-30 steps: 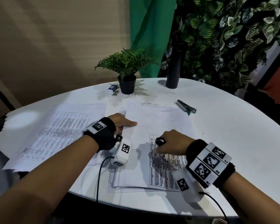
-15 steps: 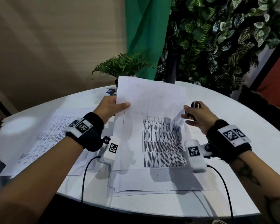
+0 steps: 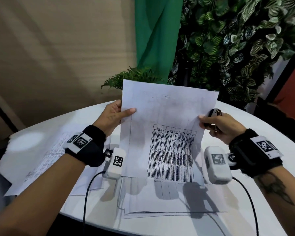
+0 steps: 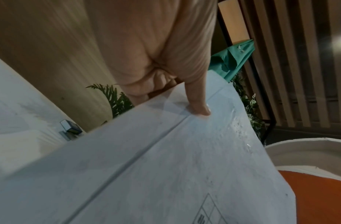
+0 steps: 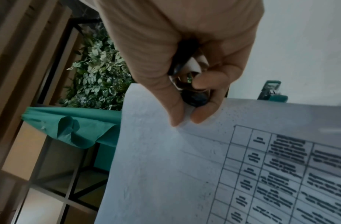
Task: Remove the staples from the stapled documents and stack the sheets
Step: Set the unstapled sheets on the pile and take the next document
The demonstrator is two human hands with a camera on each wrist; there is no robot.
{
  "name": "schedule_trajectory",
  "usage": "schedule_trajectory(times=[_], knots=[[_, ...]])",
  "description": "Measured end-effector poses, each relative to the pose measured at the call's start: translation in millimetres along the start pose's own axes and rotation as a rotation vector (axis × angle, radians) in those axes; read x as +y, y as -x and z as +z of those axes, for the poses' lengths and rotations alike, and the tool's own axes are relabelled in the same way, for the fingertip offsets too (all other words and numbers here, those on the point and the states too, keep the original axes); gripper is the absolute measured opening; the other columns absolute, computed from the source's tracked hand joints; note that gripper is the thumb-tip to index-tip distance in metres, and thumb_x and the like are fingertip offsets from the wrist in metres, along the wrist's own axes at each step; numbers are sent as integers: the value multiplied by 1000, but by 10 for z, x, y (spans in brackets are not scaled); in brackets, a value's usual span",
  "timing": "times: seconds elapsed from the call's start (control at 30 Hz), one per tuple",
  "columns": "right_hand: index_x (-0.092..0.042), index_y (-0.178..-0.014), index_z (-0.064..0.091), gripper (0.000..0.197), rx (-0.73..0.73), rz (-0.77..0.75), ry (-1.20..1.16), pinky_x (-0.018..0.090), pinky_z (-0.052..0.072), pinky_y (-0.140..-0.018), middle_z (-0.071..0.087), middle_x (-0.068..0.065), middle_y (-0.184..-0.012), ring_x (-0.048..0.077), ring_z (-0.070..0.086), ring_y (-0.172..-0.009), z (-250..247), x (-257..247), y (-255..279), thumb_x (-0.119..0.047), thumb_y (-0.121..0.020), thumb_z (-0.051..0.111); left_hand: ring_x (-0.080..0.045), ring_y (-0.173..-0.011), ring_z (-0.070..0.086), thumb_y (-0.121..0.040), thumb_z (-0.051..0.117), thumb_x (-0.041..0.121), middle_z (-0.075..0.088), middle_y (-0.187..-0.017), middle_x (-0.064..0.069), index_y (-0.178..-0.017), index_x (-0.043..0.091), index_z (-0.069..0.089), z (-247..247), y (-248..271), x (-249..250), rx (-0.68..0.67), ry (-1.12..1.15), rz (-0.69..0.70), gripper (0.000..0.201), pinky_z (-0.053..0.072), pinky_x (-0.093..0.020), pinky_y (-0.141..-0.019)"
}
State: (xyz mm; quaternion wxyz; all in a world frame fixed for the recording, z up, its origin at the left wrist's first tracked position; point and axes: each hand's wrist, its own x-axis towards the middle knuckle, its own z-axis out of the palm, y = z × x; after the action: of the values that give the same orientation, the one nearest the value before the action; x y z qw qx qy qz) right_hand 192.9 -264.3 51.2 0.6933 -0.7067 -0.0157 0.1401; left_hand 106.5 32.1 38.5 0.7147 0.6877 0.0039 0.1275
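While held upright, sheet (image 3: 167, 126) before fern (image 3: 134, 77).

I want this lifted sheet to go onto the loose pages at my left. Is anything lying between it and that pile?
Nothing visible does. The sheet is held up off the table by the left hand and right hand. The left pile lies flat beside it; only the left forearm reaches over its near part.

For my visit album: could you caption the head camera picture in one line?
Both hands, left hand and right hand, lift a printed sheet above the paper stack.
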Motion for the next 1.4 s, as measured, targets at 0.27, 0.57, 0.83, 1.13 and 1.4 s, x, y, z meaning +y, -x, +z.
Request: schedule_trajectory(times=[0.27, 0.57, 0.83, 1.13, 1.4], knots=[[-19, -64, 50, 28, 44, -278, 129, 9, 33, -39, 61, -9, -47, 2, 58, -49, 100, -507, 133, -11, -80, 71, -7, -76, 70, -79, 67, 1, 75, -81, 9, -99, 10, 65, 102, -216, 477, 87, -39, 139, 22, 55, -23, -65], [-20, -73, 56, 18, 117, -623, 15, 14, 41, -51, 66, -13, -60, 1, 60, -60, -6, -502, 692, -12, -73, 72, -1, -84, 67, -67, 79, 12, 73, -86, 17, -82, 36, 76, 203, 207, 844, 11, -78, 320, 28, 54, -21, -70], [-5, -87, 61, 12, 77, -240, 141, 23, 34, -53, 62, -9, -51, -3, 58, -53, -77, 179, 672, -13, -81, 68, -10, -89, 69, -83, 60, 17, 73, -102, 4, -116, 11, 62, 221, 508, 231, -5, -61, -47, 34, 58, -25, -71], [-17, -67, 56, 19, 53, -199, 130, 26, 34, -58, 61, -11, -52, -3, 60, -52, -89, 133, 717, -10, -79, 69, -12, -82, 71, -53, 81, -4, 75, -89, 1, -104, 6, 63, 410, 385, 433, 8, -5, -38, 56, 56, -23, -68], [-22, -77, 55, 13, 133, -212, 65, 25, 35, -56, 65, -10, -64, -5, 60, -53, -75, 144, 737, -21, -89, 60, -10, -77, 70, -67, 73, -1, 75, -83, 4, -94, 9, 67, 531, 429, 470, 11, -64, 15, 30, 55, -20, -71]])
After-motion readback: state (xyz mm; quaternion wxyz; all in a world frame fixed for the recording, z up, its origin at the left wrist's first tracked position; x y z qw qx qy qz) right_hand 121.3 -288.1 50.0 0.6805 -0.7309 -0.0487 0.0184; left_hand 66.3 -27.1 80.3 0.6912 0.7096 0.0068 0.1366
